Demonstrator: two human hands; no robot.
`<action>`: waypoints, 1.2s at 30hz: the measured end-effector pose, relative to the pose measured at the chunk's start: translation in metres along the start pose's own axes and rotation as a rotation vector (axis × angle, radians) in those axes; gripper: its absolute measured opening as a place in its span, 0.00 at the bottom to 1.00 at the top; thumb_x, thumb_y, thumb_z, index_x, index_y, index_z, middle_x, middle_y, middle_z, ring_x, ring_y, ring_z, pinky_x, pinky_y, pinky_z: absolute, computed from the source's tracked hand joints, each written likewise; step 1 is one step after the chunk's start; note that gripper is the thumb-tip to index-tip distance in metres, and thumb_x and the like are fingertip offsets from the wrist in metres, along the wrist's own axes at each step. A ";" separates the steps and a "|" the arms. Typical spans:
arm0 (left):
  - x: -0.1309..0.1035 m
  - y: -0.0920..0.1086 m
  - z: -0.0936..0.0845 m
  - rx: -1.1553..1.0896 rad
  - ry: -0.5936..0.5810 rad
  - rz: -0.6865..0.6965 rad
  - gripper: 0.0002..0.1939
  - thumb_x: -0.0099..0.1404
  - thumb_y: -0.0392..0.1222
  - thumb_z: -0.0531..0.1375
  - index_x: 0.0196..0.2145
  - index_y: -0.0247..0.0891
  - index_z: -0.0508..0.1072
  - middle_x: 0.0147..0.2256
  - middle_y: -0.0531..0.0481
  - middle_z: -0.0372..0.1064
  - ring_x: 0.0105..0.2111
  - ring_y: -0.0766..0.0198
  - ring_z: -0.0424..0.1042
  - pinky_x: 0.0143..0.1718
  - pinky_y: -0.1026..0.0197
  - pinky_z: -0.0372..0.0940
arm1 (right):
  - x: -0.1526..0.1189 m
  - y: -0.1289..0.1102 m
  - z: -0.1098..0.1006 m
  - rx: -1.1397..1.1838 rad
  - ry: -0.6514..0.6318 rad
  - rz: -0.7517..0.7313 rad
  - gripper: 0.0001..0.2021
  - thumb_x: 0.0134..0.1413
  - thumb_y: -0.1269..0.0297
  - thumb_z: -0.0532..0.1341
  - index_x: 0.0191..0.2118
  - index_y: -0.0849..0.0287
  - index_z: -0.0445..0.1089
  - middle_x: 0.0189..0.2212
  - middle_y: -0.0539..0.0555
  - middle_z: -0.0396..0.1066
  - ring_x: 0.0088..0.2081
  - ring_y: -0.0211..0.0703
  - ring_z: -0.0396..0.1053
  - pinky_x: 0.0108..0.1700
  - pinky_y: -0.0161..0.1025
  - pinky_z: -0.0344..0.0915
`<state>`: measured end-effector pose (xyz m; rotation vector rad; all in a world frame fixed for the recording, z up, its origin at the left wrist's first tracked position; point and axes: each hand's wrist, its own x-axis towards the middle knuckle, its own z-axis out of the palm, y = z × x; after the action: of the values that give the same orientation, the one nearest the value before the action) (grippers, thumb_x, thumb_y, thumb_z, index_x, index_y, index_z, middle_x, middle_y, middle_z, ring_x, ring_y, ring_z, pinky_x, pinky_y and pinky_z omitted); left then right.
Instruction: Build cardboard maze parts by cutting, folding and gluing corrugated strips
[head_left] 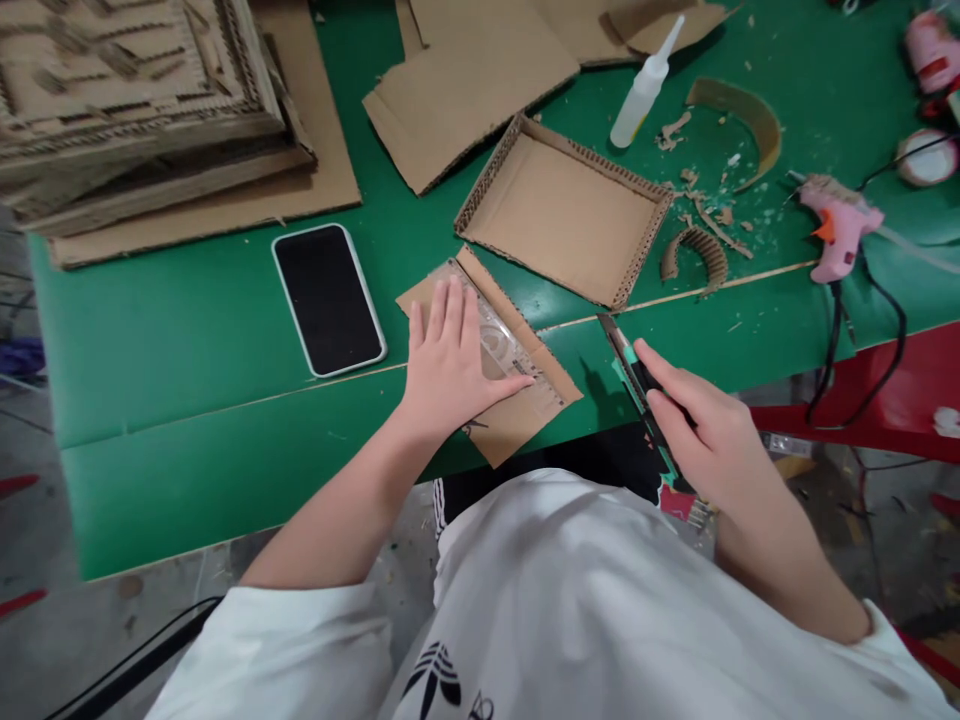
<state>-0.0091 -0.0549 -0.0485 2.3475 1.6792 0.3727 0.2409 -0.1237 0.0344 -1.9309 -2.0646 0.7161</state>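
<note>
My left hand [448, 355] lies flat, fingers stretched out, pressing a clear plastic ruler [504, 345] onto a small piece of cardboard [514, 430] near the table's front edge. A strip of the cardboard shows beyond the ruler's far side. To the right, my right hand [697, 415] is wrapped round a utility knife [637, 385] with a black and green handle. Its blade points up and left, apart from the cardboard. Just behind the ruler sits a shallow cardboard tray [566, 215] with corrugated walls.
Left of my left hand lies a phone [328, 300]. A stacked cardboard model [142, 110] fills the back left. Cardboard sheets [472, 90], a glue bottle [640, 100] and curled scraps [697, 255] lie behind. A pink glue gun [840, 225] with its cord is at the right.
</note>
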 end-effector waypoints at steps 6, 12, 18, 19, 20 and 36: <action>0.000 -0.001 0.001 -0.010 0.001 0.000 0.58 0.52 0.72 0.56 0.66 0.28 0.42 0.66 0.30 0.40 0.66 0.40 0.38 0.64 0.37 0.33 | 0.003 -0.005 0.002 0.010 -0.065 0.032 0.23 0.64 0.60 0.46 0.63 0.53 0.56 0.46 0.57 0.71 0.45 0.44 0.70 0.48 0.43 0.66; -0.002 0.004 -0.003 -0.015 -0.035 -0.002 0.59 0.51 0.72 0.57 0.66 0.28 0.43 0.66 0.30 0.41 0.66 0.38 0.38 0.64 0.36 0.31 | 0.005 -0.003 0.007 0.038 -0.080 0.014 0.22 0.64 0.61 0.47 0.63 0.53 0.56 0.46 0.55 0.71 0.43 0.41 0.69 0.46 0.40 0.66; -0.006 0.009 -0.001 -0.016 -0.045 0.014 0.59 0.52 0.72 0.55 0.66 0.26 0.43 0.66 0.28 0.40 0.66 0.38 0.38 0.64 0.37 0.33 | 0.006 -0.002 0.010 0.056 -0.086 0.010 0.23 0.64 0.61 0.47 0.63 0.54 0.57 0.41 0.55 0.72 0.39 0.40 0.69 0.44 0.39 0.65; -0.006 0.010 -0.001 -0.014 -0.044 0.011 0.59 0.52 0.72 0.55 0.66 0.25 0.43 0.66 0.28 0.39 0.66 0.39 0.38 0.64 0.37 0.33 | 0.006 -0.002 0.010 0.060 -0.085 0.007 0.23 0.64 0.61 0.47 0.63 0.55 0.57 0.40 0.54 0.72 0.38 0.39 0.68 0.43 0.38 0.66; -0.006 0.010 0.000 -0.013 -0.043 0.009 0.59 0.52 0.72 0.55 0.66 0.25 0.43 0.66 0.28 0.39 0.66 0.39 0.38 0.64 0.38 0.33 | 0.006 -0.002 0.011 0.061 -0.085 0.003 0.23 0.64 0.61 0.47 0.63 0.55 0.57 0.39 0.54 0.72 0.37 0.39 0.68 0.42 0.38 0.66; -0.006 0.008 0.005 -0.010 -0.015 0.024 0.60 0.51 0.75 0.52 0.65 0.22 0.46 0.65 0.26 0.41 0.66 0.38 0.40 0.64 0.40 0.35 | 0.006 -0.012 0.016 0.108 -0.096 -0.150 0.22 0.64 0.66 0.49 0.63 0.56 0.56 0.33 0.52 0.68 0.32 0.36 0.66 0.37 0.34 0.64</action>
<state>-0.0026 -0.0634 -0.0508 2.3596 1.6394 0.3663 0.2224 -0.1207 0.0256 -1.6951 -2.1514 0.8816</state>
